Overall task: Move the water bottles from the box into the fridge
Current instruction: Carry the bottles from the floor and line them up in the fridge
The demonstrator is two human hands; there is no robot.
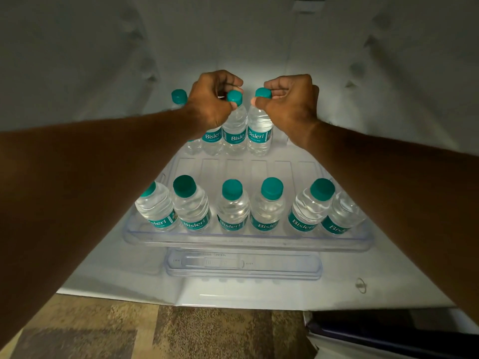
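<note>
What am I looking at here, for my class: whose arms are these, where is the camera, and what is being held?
The single picture comes from a camera worn on a person's head, looking forward and down into an open fridge. No machine is involved, only two bare arms. The left hand pinches the teal cap of one water bottle; the right hand pinches the cap of the bottle beside it. Both bottles stand in the back row on the clear shelf. Six more bottles form the front row. The box they came from is not clearly visible.
</note>
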